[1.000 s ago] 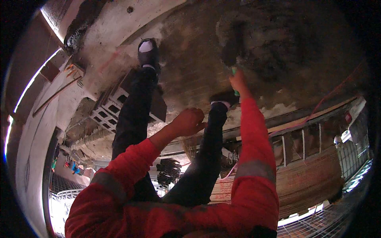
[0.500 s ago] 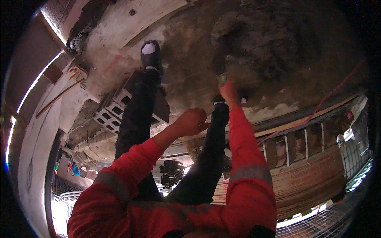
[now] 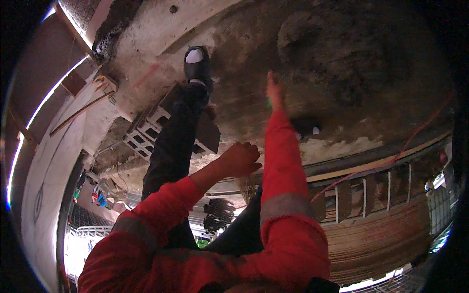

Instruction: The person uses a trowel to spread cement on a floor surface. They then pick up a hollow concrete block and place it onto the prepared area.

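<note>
My right hand (image 3: 275, 89) reaches far out over the rough grey concrete floor (image 3: 244, 44), blurred, its fingers closed on a small green-handled tool (image 3: 268, 103) whose working end I cannot make out. A dark mound of wet mortar (image 3: 342, 53) lies just right of that hand. My left hand (image 3: 240, 159) hangs as a closed fist with nothing in it, above my knees. Both sleeves are red with grey reflective bands. My legs are in black trousers; one black shoe (image 3: 196, 61) stands beside the hollow concrete blocks (image 3: 154, 128).
My other shoe (image 3: 305, 125) shows right of my right sleeve. A red cable (image 3: 391, 158) runs along a timber edge (image 3: 371, 161), with wooden railings and a brick wall below. A pale concrete wall curves along the left.
My right arm has stretched further out and slightly left toward the mortar mound. The left fist stays almost where it was. The view has shifted, so the mound sits further right.
</note>
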`<state>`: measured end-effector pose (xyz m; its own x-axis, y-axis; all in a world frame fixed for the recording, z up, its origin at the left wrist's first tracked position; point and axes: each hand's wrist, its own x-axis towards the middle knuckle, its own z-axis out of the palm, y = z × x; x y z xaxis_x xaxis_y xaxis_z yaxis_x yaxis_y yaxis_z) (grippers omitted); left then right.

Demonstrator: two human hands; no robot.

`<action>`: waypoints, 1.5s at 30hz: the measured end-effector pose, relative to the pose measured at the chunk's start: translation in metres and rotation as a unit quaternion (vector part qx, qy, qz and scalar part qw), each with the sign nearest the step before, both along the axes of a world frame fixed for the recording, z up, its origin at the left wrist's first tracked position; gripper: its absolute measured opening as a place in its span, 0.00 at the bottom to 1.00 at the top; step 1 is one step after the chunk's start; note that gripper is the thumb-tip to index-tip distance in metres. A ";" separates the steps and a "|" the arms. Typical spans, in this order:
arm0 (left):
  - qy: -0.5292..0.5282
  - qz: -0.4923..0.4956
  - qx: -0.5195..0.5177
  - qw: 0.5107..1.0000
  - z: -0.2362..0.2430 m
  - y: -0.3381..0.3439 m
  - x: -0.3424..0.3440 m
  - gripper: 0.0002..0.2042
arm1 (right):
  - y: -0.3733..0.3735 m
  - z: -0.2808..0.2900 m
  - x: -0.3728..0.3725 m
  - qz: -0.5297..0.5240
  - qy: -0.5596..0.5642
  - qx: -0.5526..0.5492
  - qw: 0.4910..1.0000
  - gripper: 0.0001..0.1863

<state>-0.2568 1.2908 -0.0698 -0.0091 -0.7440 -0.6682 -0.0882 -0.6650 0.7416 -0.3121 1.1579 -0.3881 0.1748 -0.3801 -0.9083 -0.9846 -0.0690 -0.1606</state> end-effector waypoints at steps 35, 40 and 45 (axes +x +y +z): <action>-0.051 0.335 -0.162 0.927 0.041 0.088 0.123 0.10 | 0.284 0.176 0.482 0.730 -0.278 -0.096 0.617 0.25; 0.035 0.336 -0.092 0.937 0.043 0.093 0.149 0.09 | 0.440 0.166 0.520 0.714 -0.359 -0.066 0.597 0.21; 0.054 0.397 -0.108 0.910 0.052 0.123 0.184 0.08 | 0.513 0.118 0.540 0.683 -0.454 -0.042 0.570 0.20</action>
<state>-0.0728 1.4135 -0.0182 0.5321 -0.6579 -0.5329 0.4375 -0.3252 0.8383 0.2281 1.6713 -0.2698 0.7435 0.6397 -0.1952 0.4854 -0.7169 -0.5004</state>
